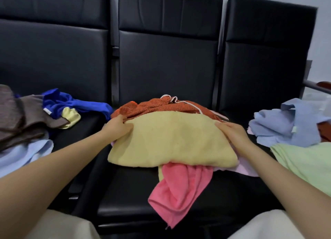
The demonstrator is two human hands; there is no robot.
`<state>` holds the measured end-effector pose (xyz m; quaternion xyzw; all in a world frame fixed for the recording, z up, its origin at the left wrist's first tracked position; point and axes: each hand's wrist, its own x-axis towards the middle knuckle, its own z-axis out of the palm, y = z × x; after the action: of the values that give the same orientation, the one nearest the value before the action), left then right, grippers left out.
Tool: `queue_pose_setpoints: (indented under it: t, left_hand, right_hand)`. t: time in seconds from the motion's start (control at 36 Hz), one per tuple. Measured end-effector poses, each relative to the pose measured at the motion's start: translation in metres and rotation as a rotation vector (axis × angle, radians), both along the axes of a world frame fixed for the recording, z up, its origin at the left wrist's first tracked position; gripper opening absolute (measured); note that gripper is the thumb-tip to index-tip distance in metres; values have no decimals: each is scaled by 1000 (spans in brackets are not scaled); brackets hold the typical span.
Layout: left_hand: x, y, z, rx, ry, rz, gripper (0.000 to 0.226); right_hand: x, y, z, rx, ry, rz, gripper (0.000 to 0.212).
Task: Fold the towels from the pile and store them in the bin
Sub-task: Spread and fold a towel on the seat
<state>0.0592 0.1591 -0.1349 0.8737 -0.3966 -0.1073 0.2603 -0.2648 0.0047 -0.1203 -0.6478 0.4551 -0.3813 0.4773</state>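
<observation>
A yellow towel lies folded over on the middle black seat, on top of the pile. My left hand grips its far left corner. My right hand grips its far right edge. Under it a pink towel hangs toward the seat's front edge, and an orange towel with a white cord lies behind. A pale pink cloth peeks out at the right. No bin is in view.
On the left seat lie brown towels, a royal blue towel, a small yellow cloth and a light blue one. On the right seat are light blue towels and a pale green towel. Black seat backs rise behind.
</observation>
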Motion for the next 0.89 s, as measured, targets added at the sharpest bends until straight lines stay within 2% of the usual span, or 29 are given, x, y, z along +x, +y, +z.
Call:
queue_pose_setpoints:
  t: [0.08, 0.14, 0.25, 0.36, 0.44, 0.5, 0.61, 0.67, 0.72, 0.75, 0.83, 0.89]
  left_hand:
    - [-4, 10, 3, 28, 63, 37, 34]
    - [-3, 13, 3, 15, 84, 30, 30]
    - [-6, 20, 5, 48, 136, 52, 38]
    - [-4, 22, 1, 43, 298, 118, 42]
    - [1, 20, -6, -26, 386, 109, 59]
    - [-2, 20, -6, -68, 436, 121, 61]
    - [-22, 26, 9, -164, 473, 87, 26]
    - [-23, 24, 9, -195, 485, 76, 20]
    - [-22, 25, 9, -212, 502, 80, 26]
    - [-21, 23, 8, -213, 524, 81, 32]
    - [-20, 18, 4, -205, 541, 88, 42]
    - [-20, 14, 1, -246, 522, 103, 42]
  right_hand:
    - [-1, 2, 1, -92, -12, -15, 7]
    - [-1, 3, 2, -136, 5, -8, 17]
    - [-4, 10, 1, -187, 68, 29, 20]
    - [-7, 17, 3, -245, 55, 20, 28]
    - [-6, 22, 6, -207, 24, 1, 28]
    - [-3, 22, 9, -162, -13, 10, 24]
    - [0, 25, 15, -1, 24, 24, 6]
    - [-1, 25, 15, 108, 88, 3, 35]
    - [-7, 30, 17, 229, 125, 8, 51]
    - [-10, 35, 19, 305, 114, 27, 50]
    - [-25, 44, 21, 469, 13, 137, 29]
    - [-30, 49, 21, 521, -50, 215, 31]
